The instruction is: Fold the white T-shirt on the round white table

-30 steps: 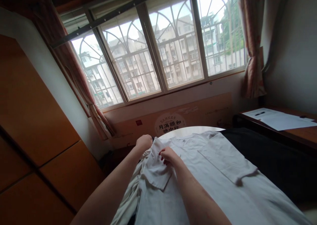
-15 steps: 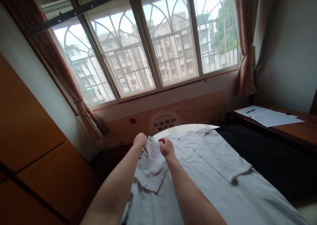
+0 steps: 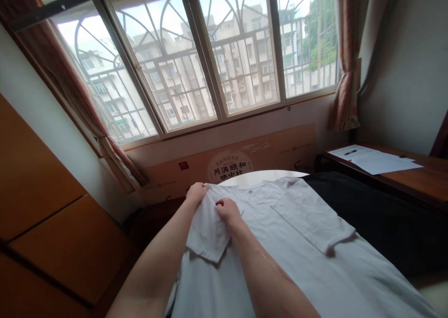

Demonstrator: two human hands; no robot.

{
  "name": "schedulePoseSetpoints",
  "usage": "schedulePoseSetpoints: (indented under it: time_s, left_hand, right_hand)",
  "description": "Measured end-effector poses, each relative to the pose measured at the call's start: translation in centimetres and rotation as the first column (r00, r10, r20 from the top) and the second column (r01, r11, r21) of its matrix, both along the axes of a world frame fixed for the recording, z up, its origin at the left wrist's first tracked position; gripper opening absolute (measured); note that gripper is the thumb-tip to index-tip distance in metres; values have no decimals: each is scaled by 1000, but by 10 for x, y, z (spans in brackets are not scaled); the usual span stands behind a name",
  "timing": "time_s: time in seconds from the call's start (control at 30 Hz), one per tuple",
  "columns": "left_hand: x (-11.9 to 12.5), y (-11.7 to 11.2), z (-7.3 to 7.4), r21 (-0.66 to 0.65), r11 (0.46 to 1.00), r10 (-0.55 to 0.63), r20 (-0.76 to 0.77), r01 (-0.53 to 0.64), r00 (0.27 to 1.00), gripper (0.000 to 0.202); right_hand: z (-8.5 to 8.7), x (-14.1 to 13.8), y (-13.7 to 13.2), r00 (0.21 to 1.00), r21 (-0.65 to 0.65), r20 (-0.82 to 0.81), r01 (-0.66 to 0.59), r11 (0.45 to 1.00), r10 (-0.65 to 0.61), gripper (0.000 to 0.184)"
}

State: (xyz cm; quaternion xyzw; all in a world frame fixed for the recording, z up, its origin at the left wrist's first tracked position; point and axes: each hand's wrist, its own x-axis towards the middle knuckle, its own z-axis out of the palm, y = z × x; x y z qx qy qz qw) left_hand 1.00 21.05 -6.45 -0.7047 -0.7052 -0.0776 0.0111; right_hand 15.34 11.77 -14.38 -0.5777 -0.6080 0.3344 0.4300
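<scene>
A: Where's the shirt?
B: White shirt point(image 3: 315, 257) lies front and centre, collar end away from the viewer, on a white surface point(image 3: 280, 174) w/ a rounded far rim showing just past the collar.

A: And the hands?
B: L hand point(image 3: 196, 192) is at the shirt's upper L edge, fingers pinching the cloth there. R hand point(image 3: 228, 210) is just beside it, over the upper L part, fingers curled in; can't tell if they grip any fabric. The sleeve on the R lies folded over the shirt's body.

A: What's R of the shirt?
B: A flat black expanse point(image 3: 357, 224), material unclear, then a brown wooden surface point(image 3: 430, 183) w/ white papers point(image 3: 385, 162) & a dark pen-like item point(image 3: 350, 152) on top.

A: Rest of the rm?
B: Wide window point(image 3: 189, 75) across the bg, slightly tilted in view, w/ arched bars, pale apt bldgs & a green tree point(image 3: 320, 33) outside. Reddish curtains point(image 3: 70, 85) are gathered at both sides. Below the sill, a tan panel point(image 3: 168, 173) w/ a pale circle & dark Chinese lettering. Orange-brown wooden cabinet point(image 3: 52, 243) at lower L; plain pale wall point(image 3: 413, 75) far R.
</scene>
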Motion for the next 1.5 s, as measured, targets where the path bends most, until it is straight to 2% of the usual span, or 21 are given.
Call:
schedulePoseSetpoints:
  time_s: [0.1,0.3,0.43,0.53,0.6,0.7,0.77,0.87,0.97,1.27,1.5]
  left_hand:
    - [2,1,-6,16,999,29,-47,-29,998,38]
    - [2,-7,-29,42,997,75,-137,-70,988,42]
    - [5,-15,-24,118,991,85,-192,-63,978,40]
    - [15,-25,-16,199,979,14,-234,34,972,39]
    - [23,-34,-17,199,973,-65,-260,120,963,40]
    - [27,-47,-31,128,965,-184,-291,229,939,39]
    - [23,-52,-45,70,966,-216,-299,247,930,45]
    - [12,-54,-62,16,981,-181,-293,194,939,64]
    - [7,-53,-72,9,988,-145,-284,154,948,72]
    - [11,-65,-78,72,987,-117,-309,145,944,77]
    - [20,-79,-69,132,988,-32,-333,80,942,73]
  right_hand:
    - [-1,-2,-2,999,-12,32,-36,999,36,40]
    - [-4,-4,-3,995,-28,59,-77,997,78,41]
    - [-8,-5,1,999,-49,5,-49,998,49,33]
    - [-11,-4,8,996,-76,-90,14,997,-21,34]
    - [-14,-3,13,981,-110,-177,64,992,-83,37]
    - [-16,-1,18,933,-170,-318,117,978,-167,34]
    - [-17,0,19,895,-196,-395,140,971,-208,32]
    - [-18,1,18,857,-202,-458,156,967,-234,28]
    - [-18,2,16,851,-190,-478,139,972,-215,25]
    - [-17,3,-2,918,-71,-378,98,993,-118,29]
    - [14,10,-48,993,109,-116,40,993,-28,32]
